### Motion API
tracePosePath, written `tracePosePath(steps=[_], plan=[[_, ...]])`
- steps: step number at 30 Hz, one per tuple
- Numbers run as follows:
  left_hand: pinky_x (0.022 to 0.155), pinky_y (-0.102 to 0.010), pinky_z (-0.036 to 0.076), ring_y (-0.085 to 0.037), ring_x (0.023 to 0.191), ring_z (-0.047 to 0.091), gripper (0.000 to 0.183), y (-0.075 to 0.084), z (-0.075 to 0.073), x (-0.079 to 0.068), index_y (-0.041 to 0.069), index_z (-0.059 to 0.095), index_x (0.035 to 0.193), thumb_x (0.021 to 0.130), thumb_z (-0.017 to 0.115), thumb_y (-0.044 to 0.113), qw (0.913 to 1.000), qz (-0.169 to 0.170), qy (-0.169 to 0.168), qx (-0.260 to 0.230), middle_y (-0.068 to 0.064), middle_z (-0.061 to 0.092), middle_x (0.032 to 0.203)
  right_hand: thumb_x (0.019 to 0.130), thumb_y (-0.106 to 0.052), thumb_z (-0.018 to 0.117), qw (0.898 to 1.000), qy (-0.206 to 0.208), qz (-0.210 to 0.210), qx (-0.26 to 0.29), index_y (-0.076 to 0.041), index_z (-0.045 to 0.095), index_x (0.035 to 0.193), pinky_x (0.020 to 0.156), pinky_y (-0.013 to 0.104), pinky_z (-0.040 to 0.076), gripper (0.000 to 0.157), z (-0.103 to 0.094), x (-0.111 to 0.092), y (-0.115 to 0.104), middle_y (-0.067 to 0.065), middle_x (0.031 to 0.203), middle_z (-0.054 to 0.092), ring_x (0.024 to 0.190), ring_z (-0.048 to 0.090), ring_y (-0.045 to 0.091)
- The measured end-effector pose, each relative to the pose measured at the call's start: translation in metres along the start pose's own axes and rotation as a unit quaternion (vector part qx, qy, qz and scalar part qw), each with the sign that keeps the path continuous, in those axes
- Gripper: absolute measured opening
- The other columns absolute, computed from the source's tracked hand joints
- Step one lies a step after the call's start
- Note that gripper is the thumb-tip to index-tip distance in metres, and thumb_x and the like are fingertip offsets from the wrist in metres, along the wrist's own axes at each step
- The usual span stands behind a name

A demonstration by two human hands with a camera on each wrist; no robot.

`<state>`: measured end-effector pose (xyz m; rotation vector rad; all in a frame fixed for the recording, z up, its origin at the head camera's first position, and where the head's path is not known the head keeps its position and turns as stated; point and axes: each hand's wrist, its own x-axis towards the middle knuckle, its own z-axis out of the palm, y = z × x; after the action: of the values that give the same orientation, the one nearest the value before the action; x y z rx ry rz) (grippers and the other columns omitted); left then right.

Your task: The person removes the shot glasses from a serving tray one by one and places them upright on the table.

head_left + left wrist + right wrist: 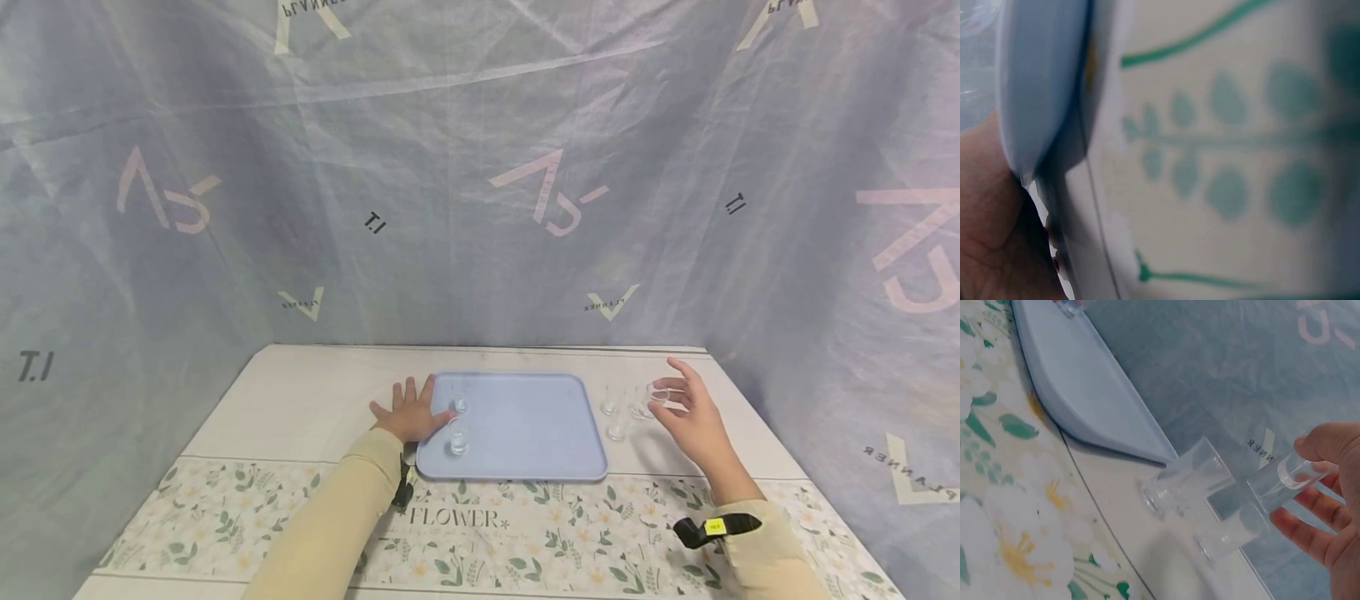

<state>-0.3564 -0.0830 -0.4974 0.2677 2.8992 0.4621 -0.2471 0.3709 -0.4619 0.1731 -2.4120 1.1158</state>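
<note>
My left hand (408, 415) rests with spread fingers at the left edge of the pale blue tray (517, 425), its thumb reaching over the rim. Two small clear shot glasses stand on the tray near that thumb, a far one (461, 405) and a near one (459, 443). To the right of the tray, my right hand (692, 417) pinches a clear shot glass (1272, 487) between thumb and fingers, tilted in the right wrist view. Close by stand other clear glasses, one (1188, 475) nearer the tray and another (1232, 534) beside it.
The white table (300, 400) carries a floral band (555, 533) along its front, with printed lettering. Grey printed cloth (450, 167) hangs behind and at both sides. Dark wrist straps (716, 529) circle both sleeves.
</note>
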Motion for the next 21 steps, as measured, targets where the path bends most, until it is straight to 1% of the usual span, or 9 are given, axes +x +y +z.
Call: tracePosePath(steps=[3,7,10,13,15,17,21], plan=[[0.106,-0.082,-0.008,-0.048,0.152,-0.003,0.096,0.0,0.0,0.001,0.018,0.006,0.165,0.095,0.042,0.073,1.0,-0.002,-0.003,0.001,-0.026,0.002,0.167,0.092,-0.005,0.074,1.0,0.002,0.008,-0.007,-0.015,0.026,0.16,0.081,0.003,0.044,0.084,-0.001,-0.003,0.002,0.018,0.123,0.062,0.102,0.054,-0.006],[0.107,-0.082,-0.005,-0.048,0.152,-0.003,0.095,0.0,-0.001,0.0,0.019,0.006,0.165,0.095,0.043,0.072,0.9999,-0.005,-0.007,0.008,-0.026,0.002,0.167,0.091,-0.006,0.075,1.0,0.005,0.016,0.0,-0.015,0.027,0.16,0.08,0.005,0.045,0.084,0.0,-0.008,0.003,0.018,0.12,0.062,0.101,0.056,-0.002],[0.106,-0.083,-0.001,-0.048,0.152,-0.001,0.095,0.001,-0.002,-0.001,0.018,0.007,0.165,0.095,0.044,0.071,0.9999,-0.004,-0.006,0.011,-0.026,0.004,0.167,0.091,-0.005,0.075,1.0,0.008,0.024,0.003,-0.014,0.028,0.159,0.08,0.005,0.045,0.083,0.002,-0.01,0.006,0.019,0.12,0.062,0.1,0.056,-0.003],[0.106,-0.083,-0.001,-0.048,0.152,-0.001,0.095,0.0,-0.001,0.001,0.018,0.007,0.165,0.095,0.045,0.072,0.9999,-0.002,-0.004,0.01,-0.026,0.004,0.167,0.091,-0.003,0.074,1.0,0.009,0.03,0.005,-0.012,0.029,0.158,0.08,0.005,0.045,0.082,0.005,-0.011,0.01,0.019,0.119,0.062,0.099,0.055,-0.006],[0.106,-0.083,-0.003,-0.048,0.152,-0.003,0.095,-0.001,0.0,0.002,0.019,0.005,0.165,0.095,0.044,0.072,0.9999,-0.004,-0.009,0.01,-0.026,0.002,0.167,0.091,-0.002,0.074,0.999,0.009,0.03,0.004,-0.011,0.029,0.158,0.079,0.005,0.045,0.081,0.007,-0.011,0.013,0.02,0.119,0.062,0.099,0.055,-0.006],[0.106,-0.083,-0.004,-0.048,0.152,-0.003,0.097,-0.003,0.002,0.004,0.019,0.006,0.165,0.094,0.044,0.073,1.0,-0.001,-0.005,0.005,-0.026,0.002,0.167,0.091,-0.001,0.073,0.999,0.009,0.032,0.003,-0.011,0.029,0.158,0.079,0.005,0.046,0.081,0.008,-0.011,0.014,0.02,0.118,0.062,0.099,0.055,-0.004],[0.106,-0.083,-0.001,-0.049,0.152,0.0,0.096,0.0,-0.003,-0.001,0.017,0.009,0.164,0.095,0.045,0.072,1.0,0.0,-0.001,0.002,-0.027,0.005,0.166,0.091,-0.001,0.073,0.999,0.007,0.035,0.006,-0.009,0.03,0.157,0.079,0.005,0.046,0.08,0.012,-0.011,0.017,0.02,0.118,0.062,0.1,0.057,0.003]])
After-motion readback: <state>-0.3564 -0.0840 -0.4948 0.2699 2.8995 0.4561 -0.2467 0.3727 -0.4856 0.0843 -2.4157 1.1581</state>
